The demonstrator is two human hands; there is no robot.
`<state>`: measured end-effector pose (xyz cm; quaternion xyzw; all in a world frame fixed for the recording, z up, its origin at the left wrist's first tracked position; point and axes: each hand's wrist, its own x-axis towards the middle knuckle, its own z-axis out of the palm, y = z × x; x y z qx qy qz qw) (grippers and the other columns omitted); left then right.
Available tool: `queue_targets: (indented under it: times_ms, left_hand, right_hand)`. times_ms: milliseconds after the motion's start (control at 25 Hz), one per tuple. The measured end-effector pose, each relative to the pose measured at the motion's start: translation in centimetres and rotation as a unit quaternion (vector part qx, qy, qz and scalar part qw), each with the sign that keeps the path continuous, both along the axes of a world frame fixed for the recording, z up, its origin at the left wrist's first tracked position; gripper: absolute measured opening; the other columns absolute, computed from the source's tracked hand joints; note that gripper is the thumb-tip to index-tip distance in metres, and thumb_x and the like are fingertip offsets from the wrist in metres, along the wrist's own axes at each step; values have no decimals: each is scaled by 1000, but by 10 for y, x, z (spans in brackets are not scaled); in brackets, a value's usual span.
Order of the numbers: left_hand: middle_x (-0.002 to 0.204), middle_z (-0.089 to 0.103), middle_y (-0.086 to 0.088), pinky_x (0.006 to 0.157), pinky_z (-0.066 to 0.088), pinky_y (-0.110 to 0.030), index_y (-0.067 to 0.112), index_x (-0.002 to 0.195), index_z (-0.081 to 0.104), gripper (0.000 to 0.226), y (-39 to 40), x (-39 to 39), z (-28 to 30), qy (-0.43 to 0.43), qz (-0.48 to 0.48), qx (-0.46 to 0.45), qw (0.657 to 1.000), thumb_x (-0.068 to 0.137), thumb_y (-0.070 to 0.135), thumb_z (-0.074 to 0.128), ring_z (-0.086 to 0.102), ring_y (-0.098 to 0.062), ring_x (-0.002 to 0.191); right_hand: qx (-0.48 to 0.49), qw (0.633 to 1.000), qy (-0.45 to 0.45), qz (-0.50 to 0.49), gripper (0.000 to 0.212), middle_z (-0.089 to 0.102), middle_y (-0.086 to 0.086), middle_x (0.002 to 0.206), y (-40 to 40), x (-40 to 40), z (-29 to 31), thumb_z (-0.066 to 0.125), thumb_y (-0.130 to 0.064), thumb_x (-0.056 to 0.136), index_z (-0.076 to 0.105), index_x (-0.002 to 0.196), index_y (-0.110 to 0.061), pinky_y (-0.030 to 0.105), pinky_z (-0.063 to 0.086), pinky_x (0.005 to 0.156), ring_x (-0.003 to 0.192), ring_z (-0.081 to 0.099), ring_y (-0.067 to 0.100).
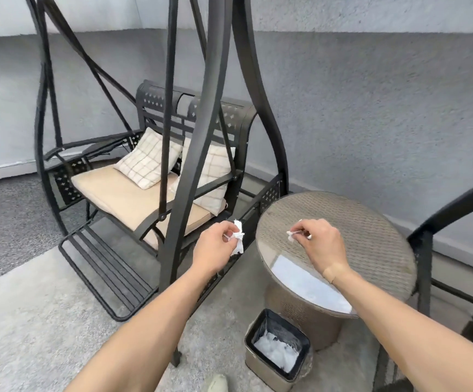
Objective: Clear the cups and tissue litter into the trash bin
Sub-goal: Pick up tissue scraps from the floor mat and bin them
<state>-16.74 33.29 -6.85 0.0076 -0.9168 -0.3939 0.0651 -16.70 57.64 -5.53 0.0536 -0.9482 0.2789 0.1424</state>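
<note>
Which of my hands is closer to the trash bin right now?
Left, though only slightly. The left hand, pinching tissue, is up and left of the trash bin; the right hand hovers over the round table, up and right of it.

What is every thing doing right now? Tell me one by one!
Left hand: pinches a crumpled white tissue.
Right hand: pinches a small white tissue scrap above the table.
Square metal trash bin with black liner: open, white litter inside.
Round wicker table with glass top: upright, nothing lying on it.
Black metal swing bench: two checked pillows propped on its seat.
</note>
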Motion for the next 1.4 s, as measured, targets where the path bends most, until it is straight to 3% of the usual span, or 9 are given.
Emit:
queue_targets:
  times_ms: [200,360,640,800,1000,1160,1280,1400]
  left_hand:
    - [85,63,15,75,52,-33,31,92,61,12,14,-88,-16,-25,-99,2,995,83,24,66,59,-6,78]
    - [84,64,13,75,50,-31,30,89,60,12,29,-131,-38,-67,-189,-21,979,83,22,68,60,-9,78]
    - [82,63,10,73,51,-30,26,86,60,13,69,-132,-98,-141,-309,-49,939,83,16,69,61,-13,75]
    - [86,65,8,71,50,-28,24,86,61,12,72,-113,-152,-200,-325,-71,922,84,16,69,61,-12,77]
    - [88,65,3,73,49,-30,25,84,58,15,74,-92,-229,-261,-319,-96,906,83,13,67,62,-14,76]
    - [87,62,5,74,49,-30,32,80,52,19,76,-77,-323,-323,-313,-137,883,84,17,63,61,-15,77]
    - [90,60,6,74,49,-31,31,82,52,20,80,-78,-392,-340,-305,-165,874,83,14,62,61,-17,78]
    - [97,61,4,72,51,-30,25,93,57,16,89,-87,-457,-343,-295,-188,872,84,13,62,61,-17,80]
  right_hand:
    - [-5,994,-19,-107,5,59,-17,74,8,-34,-12,74,-20,82,72,86,-24,33,46,71,84,58,15]
    - [-17,980,-53,-192,7,72,-5,84,8,-32,-31,73,-17,83,74,90,-19,35,47,76,88,59,18]
    - [-44,948,-130,-287,11,73,-4,86,18,6,-88,74,-15,81,74,89,-22,26,42,73,88,63,18]
    - [-43,933,-196,-297,12,73,-6,91,14,30,-137,71,-19,83,74,92,-27,31,48,75,89,63,15]
    - [-60,917,-283,-274,16,73,-10,98,12,43,-227,66,-20,88,72,99,-30,29,50,79,93,61,10]
    - [-71,903,-336,-257,18,73,-7,101,12,40,-326,65,-20,89,71,102,-32,33,56,83,94,63,10]
    - [-81,887,-372,-261,20,72,-4,105,18,35,-401,63,-19,90,69,103,-33,37,58,79,90,65,13]
    - [-94,873,-392,-275,19,73,-1,103,19,31,-471,64,-18,89,70,103,-30,26,57,69,77,66,11]
